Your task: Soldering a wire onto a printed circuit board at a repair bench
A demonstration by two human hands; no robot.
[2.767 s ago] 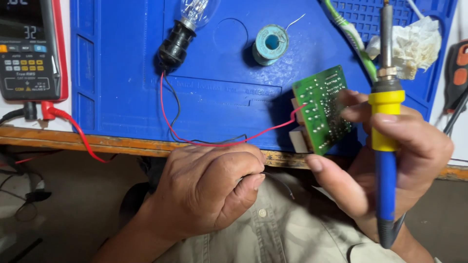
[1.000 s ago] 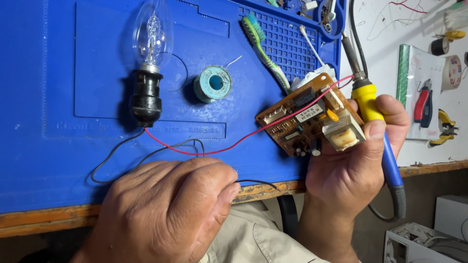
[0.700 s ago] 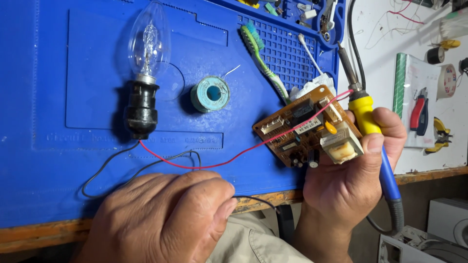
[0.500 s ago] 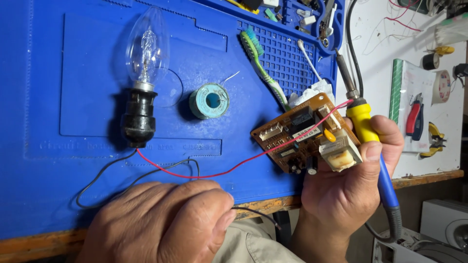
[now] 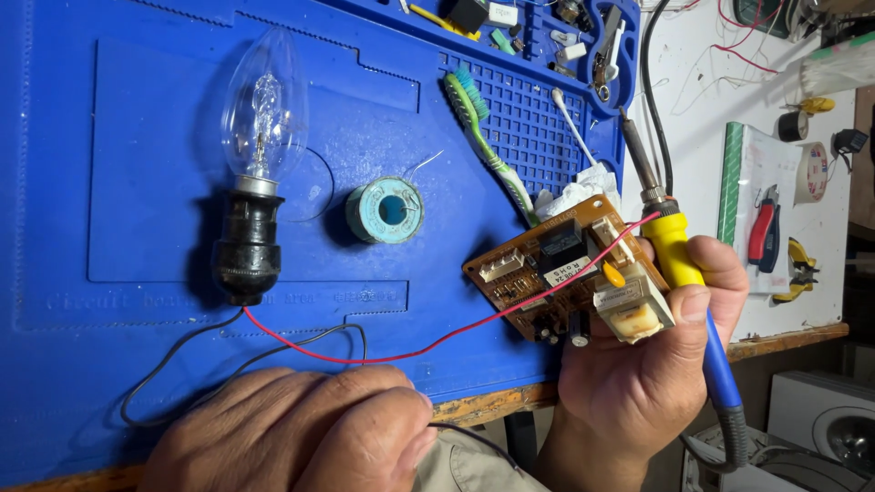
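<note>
Holding a brown circuit board (image 5: 570, 278) and a yellow-handled soldering iron (image 5: 679, 273) together, the right hand (image 5: 652, 374) is clamped on both at centre right. Light, stiff and probably fragile, the board is best held by its edges. The left hand (image 5: 301, 433) sits curled at the lower left on the blue mat (image 5: 137, 164), its grip closed near the black wire (image 5: 351, 333), though whether it pinches anything I cannot tell.

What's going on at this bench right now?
A person's right hand holds a brown circuit board and a soldering iron with a yellow and blue handle together, over the edge of a blue mat. A red wire runs from the board to a clear bulb in a black socket. The left hand rests by the wires near the front edge.
</note>
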